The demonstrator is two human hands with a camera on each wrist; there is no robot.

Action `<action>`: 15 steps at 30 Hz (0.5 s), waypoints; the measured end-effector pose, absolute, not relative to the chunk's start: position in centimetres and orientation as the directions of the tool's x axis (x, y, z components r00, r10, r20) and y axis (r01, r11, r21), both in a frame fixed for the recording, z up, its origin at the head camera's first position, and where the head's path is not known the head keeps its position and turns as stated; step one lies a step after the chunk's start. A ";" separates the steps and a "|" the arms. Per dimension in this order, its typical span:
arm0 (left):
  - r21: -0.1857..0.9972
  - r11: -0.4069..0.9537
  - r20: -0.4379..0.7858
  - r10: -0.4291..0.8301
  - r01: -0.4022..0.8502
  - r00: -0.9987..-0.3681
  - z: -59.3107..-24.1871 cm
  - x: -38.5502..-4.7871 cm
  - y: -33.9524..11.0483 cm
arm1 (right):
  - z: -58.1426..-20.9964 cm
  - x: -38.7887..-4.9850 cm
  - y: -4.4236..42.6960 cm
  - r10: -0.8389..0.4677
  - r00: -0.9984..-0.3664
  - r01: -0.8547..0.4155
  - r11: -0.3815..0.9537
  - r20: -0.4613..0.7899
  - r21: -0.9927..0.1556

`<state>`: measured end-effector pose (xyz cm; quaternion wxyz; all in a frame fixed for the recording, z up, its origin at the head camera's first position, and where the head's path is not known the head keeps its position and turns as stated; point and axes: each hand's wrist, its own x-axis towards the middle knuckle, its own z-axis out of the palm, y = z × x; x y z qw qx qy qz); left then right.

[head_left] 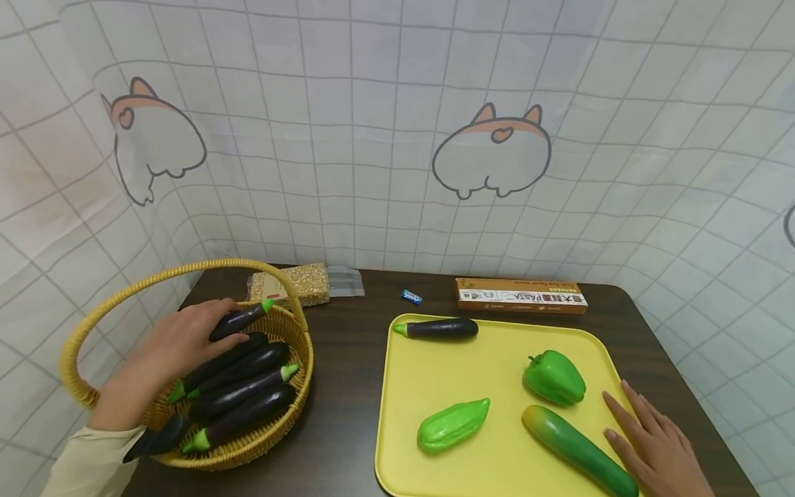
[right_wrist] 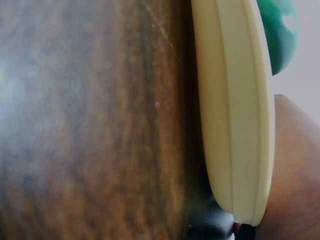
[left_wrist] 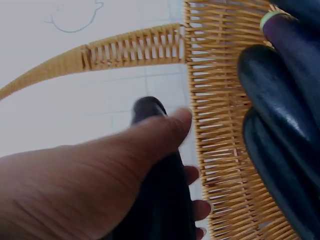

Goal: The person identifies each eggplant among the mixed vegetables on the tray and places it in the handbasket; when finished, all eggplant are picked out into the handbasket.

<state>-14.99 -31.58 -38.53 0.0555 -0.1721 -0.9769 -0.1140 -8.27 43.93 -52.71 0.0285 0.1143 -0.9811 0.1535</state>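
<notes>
My left hand [head_left: 183,339] grips a dark purple eggplant [head_left: 241,321] with a green stem end, above the wicker basket [head_left: 248,452] on the left. Its thumb lies across the eggplant in the left wrist view, fingertips showing on the far side. Below it, several more eggplants [head_left: 248,397] lie in the basket. My right hand [head_left: 660,447] is at the right edge of the yellow tray [head_left: 497,373], fingers extended and holding nothing. Near its fingers are a green bell pepper [head_left: 555,377] and a green cucumber-like vegetable [head_left: 577,445].
Another eggplant [head_left: 441,329] and a bumpy light green vegetable [head_left: 453,426] lie on the tray. Behind are a pasta box [head_left: 520,297], a small blue packet [head_left: 410,297] and a bag of yellowish kernels [head_left: 307,284]. The basket's tall handle [head_left: 139,286] arches over its opening.
</notes>
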 end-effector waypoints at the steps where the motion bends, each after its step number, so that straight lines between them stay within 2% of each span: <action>1: 0.193 0.921 0.134 0.317 0.339 -0.939 -38.7 -15.1 -31.7 | -52.8 -8.2 43.9 -0.214 -0.973 -0.231 0.927 0.088 -0.297; 10: 0.142 0.948 0.035 0.282 0.284 -0.959 -40.3 -15.5 -33.1 | -52.8 -8.1 43.7 -0.213 -0.968 -0.245 0.915 0.131 -0.322; 15: 0.089 0.951 0.061 0.292 0.296 -0.955 -40.5 -15.5 -33.1 | -52.9 -7.9 43.7 -0.217 -0.965 -0.255 0.912 0.149 -0.320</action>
